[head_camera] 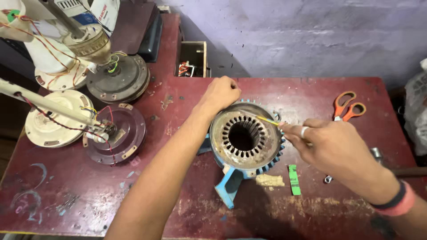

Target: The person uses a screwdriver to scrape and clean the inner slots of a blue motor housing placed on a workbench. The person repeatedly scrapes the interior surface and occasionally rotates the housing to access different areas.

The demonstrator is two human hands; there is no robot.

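A round motor stator [243,136] with a blue finned housing and several empty slots around its bore lies flat on the dark red table [187,209]. My left hand [221,93] grips the stator's far rim, fingers curled over it. My right hand [331,144] pinches a thin yellow strip [267,120] whose tip rests over the stator's upper right slots. A ring sits on one finger and bands on that wrist.
Orange-handled scissors [349,106] lie at the right rear. A green strip [293,179] and a tan scrap [269,180] sit near the stator's front. Several ceiling fan motors [114,133] with wires crowd the left. A small open box [193,60] stands at the back.
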